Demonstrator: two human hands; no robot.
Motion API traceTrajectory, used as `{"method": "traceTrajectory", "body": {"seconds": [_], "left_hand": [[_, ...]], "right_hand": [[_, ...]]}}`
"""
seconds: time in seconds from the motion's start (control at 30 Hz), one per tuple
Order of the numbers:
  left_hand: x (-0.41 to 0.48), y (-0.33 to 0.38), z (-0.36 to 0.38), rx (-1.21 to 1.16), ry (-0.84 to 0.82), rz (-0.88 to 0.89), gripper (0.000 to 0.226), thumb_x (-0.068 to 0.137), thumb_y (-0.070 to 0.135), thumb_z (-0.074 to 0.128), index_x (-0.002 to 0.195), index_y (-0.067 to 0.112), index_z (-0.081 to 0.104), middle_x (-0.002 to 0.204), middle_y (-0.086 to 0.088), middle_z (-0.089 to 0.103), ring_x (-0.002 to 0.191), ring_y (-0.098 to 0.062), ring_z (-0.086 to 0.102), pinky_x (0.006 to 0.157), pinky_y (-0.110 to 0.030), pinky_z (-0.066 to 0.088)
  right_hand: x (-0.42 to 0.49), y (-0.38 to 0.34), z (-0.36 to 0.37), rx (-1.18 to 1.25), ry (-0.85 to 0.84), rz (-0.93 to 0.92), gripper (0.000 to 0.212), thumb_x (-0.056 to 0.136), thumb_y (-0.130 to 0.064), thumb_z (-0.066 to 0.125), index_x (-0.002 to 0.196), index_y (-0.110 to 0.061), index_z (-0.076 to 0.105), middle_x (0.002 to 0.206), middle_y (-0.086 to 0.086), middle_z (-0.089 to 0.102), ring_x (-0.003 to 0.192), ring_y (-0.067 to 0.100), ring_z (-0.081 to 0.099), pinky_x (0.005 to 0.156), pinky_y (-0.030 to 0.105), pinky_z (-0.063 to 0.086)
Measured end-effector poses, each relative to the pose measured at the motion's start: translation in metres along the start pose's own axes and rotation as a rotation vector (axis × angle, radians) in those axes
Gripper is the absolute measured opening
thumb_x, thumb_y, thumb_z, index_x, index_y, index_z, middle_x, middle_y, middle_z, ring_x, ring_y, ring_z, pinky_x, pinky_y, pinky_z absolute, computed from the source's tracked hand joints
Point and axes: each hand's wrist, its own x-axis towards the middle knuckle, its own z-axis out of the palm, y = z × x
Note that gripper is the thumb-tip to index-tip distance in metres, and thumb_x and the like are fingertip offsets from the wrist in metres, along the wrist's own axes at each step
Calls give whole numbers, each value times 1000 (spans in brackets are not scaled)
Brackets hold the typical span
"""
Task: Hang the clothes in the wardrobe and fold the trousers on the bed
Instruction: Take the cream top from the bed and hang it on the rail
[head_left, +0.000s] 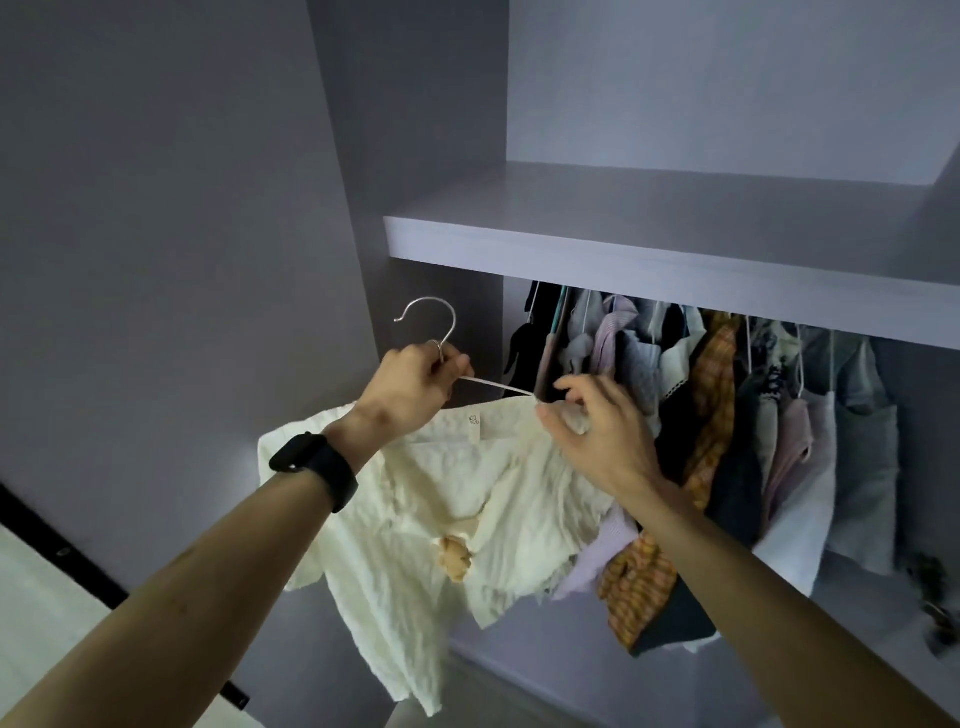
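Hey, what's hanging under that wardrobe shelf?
Under the shelf hangs a row of clothes: black, lilac, an orange plaid shirt, pale tops. The rail is hidden behind the shelf edge, and the right hand and cream shirt cover parts of them.

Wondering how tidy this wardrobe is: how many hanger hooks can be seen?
1. The silver hook sticks up above the left hand, which grips the hanger of the cream shirt. Hooks of the other hanging clothes are hidden behind the shelf.

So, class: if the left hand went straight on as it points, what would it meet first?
Probably the black garment hanging leftmost in the wardrobe; depth is unclear.
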Motion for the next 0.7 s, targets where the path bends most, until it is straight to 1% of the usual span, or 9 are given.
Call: {"method": "traceTrajectory", "body": {"seconds": [0.1, 0.2, 0.27, 0.33, 0.4, 0.5, 0.57, 0.63, 0.7], "left_hand": [[1, 3, 2, 6, -10, 12, 25, 103, 34, 52, 87, 28, 70, 62, 9, 62, 61, -1, 60, 58, -6, 39], [1, 3, 5, 45, -35, 34, 24, 103, 35, 52, 88, 28, 70, 63, 9, 63, 63, -6, 62, 59, -10, 42], [1, -1, 5, 96, -40, 30, 23, 103, 35, 52, 89, 27, 69, 66, 4, 65, 64, -10, 62, 64, -20, 47], [-1, -6, 4, 128, -42, 27, 22, 103, 35, 52, 89, 29, 68, 66, 4, 65, 65, -9, 62, 64, -23, 45], [-4, -12, 5, 136, -79, 18, 20, 102, 35, 53, 89, 30, 67, 67, 5, 65, 66, -7, 61, 64, -22, 44], [-9, -13, 10, 148, -147, 32, 21, 102, 38, 53, 88, 32, 68, 67, 5, 65, 64, -2, 59, 61, -16, 39], [-7, -7, 7, 90, -136, 34, 23, 102, 37, 54, 90, 29, 71, 67, 6, 65, 64, 2, 58, 58, -10, 39], [-4, -1, 3, 4, -99, 31, 23, 102, 33, 55, 91, 24, 72, 66, 9, 65, 62, 4, 58, 59, -8, 40], [-1, 4, -3, -40, -71, 23, 23, 102, 33, 56, 90, 23, 72, 64, 9, 65, 60, 2, 58, 59, -9, 41]], "right_hand": [[-5, -3, 10, -227, -95, -28, 47, 77, -58, 78, 96, -17, 64, 98, 3, 58, 90, 34, 66, 68, 43, 57], [1, 0, 13, -284, -71, -106, 29, 85, -39, 77, 86, -13, 66, 90, 4, 58, 72, 33, 65, 74, 54, 57], [8, 1, 13, -235, -172, -154, 17, 93, -32, 70, 91, -15, 72, 95, 1, 61, 77, 32, 66, 85, 60, 53], [14, 3, 9, -185, -273, -146, 15, 96, -28, 65, 95, -17, 75, 99, -2, 63, 85, 30, 68, 92, 58, 50], [21, 4, 1, -115, -286, -114, 13, 96, -23, 65, 93, -16, 75, 96, -4, 62, 88, 29, 67, 90, 50, 50], [40, -4, -12, 62, -165, -105, 11, 95, -21, 66, 96, -15, 75, 94, -6, 63, 87, 20, 65, 81, 37, 52], [51, -8, -13, 93, -160, -81, 17, 97, -30, 63, 99, -21, 76, 98, -6, 68, 90, 17, 65, 80, 34, 52], [50, -2, -11, 44, -278, 50, 28, 99, -42, 56, 91, -24, 75, 86, -7, 70, 84, 18, 66, 77, 37, 54], [31, 14, -12, 84, -347, 203, 40, 99, -50, 51, 72, -22, 62, 62, -10, 59, 70, 16, 60, 72, 36, 52]]}}
